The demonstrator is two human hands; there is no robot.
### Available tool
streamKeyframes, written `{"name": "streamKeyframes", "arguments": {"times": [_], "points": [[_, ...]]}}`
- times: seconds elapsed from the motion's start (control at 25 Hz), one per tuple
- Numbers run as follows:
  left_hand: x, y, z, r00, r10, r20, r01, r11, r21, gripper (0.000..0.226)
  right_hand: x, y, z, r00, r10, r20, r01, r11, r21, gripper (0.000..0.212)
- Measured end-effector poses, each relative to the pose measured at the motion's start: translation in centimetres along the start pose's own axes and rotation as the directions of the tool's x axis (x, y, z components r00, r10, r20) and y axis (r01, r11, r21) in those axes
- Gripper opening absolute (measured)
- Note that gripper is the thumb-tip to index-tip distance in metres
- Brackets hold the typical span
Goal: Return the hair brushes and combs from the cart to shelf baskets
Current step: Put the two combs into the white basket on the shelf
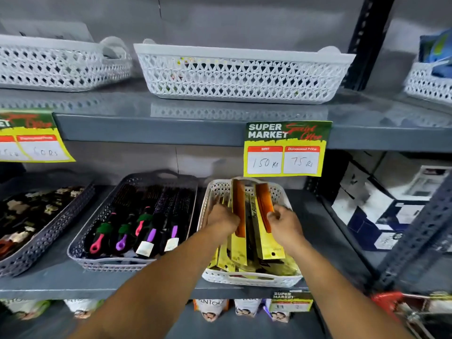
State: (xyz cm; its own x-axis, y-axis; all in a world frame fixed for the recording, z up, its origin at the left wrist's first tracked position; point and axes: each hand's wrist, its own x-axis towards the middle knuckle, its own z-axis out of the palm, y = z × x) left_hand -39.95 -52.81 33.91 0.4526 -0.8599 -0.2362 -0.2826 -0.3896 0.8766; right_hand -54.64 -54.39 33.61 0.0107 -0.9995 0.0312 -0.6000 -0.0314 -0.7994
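Note:
A white lattice basket on the middle shelf holds several packaged combs in yellow sleeves. My left hand grips an orange comb pack standing up in the basket. My right hand holds another orange comb in a yellow sleeve, tilted over the basket's right side. To the left, a grey basket is filled with several hair brushes with pink, purple and green handles.
An upper shelf carries three white baskets, the middle one nearly empty. A yellow price tag hangs just above the comb basket. A dark basket of clips sits far left. Boxes and a steel upright stand right.

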Motion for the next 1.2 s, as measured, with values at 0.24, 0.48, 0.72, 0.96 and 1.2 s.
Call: {"name": "streamKeyframes", "arguments": {"times": [0.24,0.48,0.72,0.96,1.2], "points": [[-0.5,-0.1,1.4,0.997,-0.075,0.007,0.072,0.978,0.193,0.022,0.7,0.5,1.8,0.997,0.061,0.049,-0.047,0.968,-0.248,0.038],[-0.4,0.4,1.7,0.997,-0.071,-0.029,0.076,0.964,0.256,0.023,0.8,-0.5,1.5,0.980,0.130,0.153,-0.041,0.874,-0.484,0.043],[-0.5,0.7,2.0,0.995,-0.074,-0.070,0.094,0.925,0.367,0.024,1.2,-1.8,2.3,0.984,0.096,0.151,0.033,0.732,-0.680,0.041],[-0.9,0.2,2.2,1.000,0.022,0.005,-0.021,0.842,0.540,0.020,0.9,-1.5,2.6,0.986,0.064,0.153,0.075,0.647,-0.759,0.031],[-1.5,-0.6,2.5,0.995,0.089,0.047,-0.095,0.688,0.719,0.025,0.7,-1.4,2.7,0.986,0.001,0.168,0.135,0.587,-0.798,0.035]]}}
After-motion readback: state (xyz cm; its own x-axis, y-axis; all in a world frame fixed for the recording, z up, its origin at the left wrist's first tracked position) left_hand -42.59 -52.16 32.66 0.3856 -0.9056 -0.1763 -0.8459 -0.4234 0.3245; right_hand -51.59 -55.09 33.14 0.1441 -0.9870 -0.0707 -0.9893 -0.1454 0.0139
